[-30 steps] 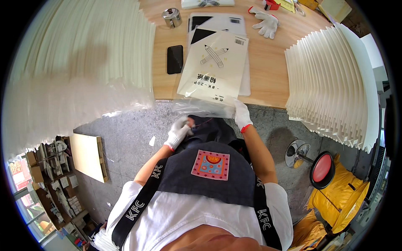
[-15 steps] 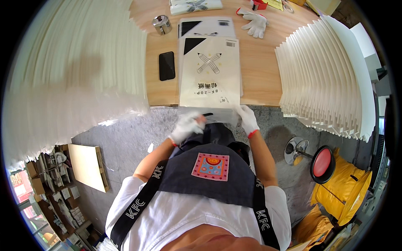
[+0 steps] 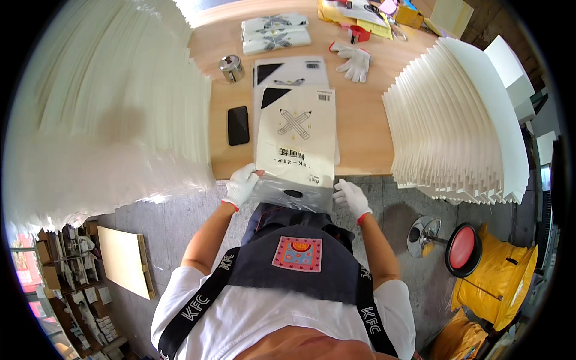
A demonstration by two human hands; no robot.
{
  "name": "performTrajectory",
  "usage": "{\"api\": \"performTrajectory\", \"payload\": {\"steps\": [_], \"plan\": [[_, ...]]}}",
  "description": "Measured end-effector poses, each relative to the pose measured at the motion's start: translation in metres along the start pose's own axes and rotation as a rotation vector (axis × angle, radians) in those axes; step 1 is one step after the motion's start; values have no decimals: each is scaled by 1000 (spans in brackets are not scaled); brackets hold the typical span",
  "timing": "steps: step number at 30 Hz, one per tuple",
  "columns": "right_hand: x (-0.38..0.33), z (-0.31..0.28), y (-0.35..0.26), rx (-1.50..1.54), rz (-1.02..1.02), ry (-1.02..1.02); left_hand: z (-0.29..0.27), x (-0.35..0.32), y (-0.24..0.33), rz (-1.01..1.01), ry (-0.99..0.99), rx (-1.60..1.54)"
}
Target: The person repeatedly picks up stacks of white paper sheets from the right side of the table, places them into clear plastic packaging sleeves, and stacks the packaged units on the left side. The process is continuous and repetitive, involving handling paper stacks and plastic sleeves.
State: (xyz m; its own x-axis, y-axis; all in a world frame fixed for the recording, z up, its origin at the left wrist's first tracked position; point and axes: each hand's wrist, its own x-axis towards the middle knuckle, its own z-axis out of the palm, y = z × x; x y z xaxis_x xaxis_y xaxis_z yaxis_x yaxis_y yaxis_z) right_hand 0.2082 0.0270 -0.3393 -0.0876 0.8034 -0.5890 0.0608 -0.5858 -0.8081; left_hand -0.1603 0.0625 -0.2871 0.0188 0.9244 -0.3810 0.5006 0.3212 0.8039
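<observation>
A clear plastic bag [image 3: 282,191] hangs over the table's near edge, its open flap with a dark oval hole toward me. Inside lies a pack of drawing paper [image 3: 297,144] with a cream cover, crossed pencils and a black corner. My left hand [image 3: 242,185], in a white glove with bare thumb tip, is closed on the bag's left edge. Beside the right edge is my gloved right hand [image 3: 352,198], its fingers loosely bent and apart, fingertips close to the plastic. Under this pack lies a similar bagged pack [image 3: 291,69].
A tall stack of clear bags [image 3: 108,120] fills the left side, folded white paper [image 3: 450,126] the right. On the table are a phone [image 3: 238,126], a metal canister [image 3: 231,69], a spare glove [image 3: 354,62], wrapped packs [image 3: 276,40] and a red tape dispenser [image 3: 359,34].
My left hand has moved from the middle of the flap to the bag's left edge. The right hand has loosened at the right edge. The view has tilted up, and the pack sits slightly turned.
</observation>
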Motion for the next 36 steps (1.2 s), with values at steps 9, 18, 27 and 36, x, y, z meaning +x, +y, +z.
{"api": "performTrajectory", "payload": {"steps": [9, 18, 27, 36], "plan": [[-3, 88, -27, 573, -154, -390, -48, -55, 225, 658, 145, 617], [-47, 142, -257, 426, -800, -520, -170, -208, 362, 949, 644, 890], [-117, 204, -614, 455, -988, -1189, -358, -252, 376, 1130, 1225, 936], [-179, 326, -716, 11, -988, -1159, -515, -301, 314, 833, 1627, 611]]}}
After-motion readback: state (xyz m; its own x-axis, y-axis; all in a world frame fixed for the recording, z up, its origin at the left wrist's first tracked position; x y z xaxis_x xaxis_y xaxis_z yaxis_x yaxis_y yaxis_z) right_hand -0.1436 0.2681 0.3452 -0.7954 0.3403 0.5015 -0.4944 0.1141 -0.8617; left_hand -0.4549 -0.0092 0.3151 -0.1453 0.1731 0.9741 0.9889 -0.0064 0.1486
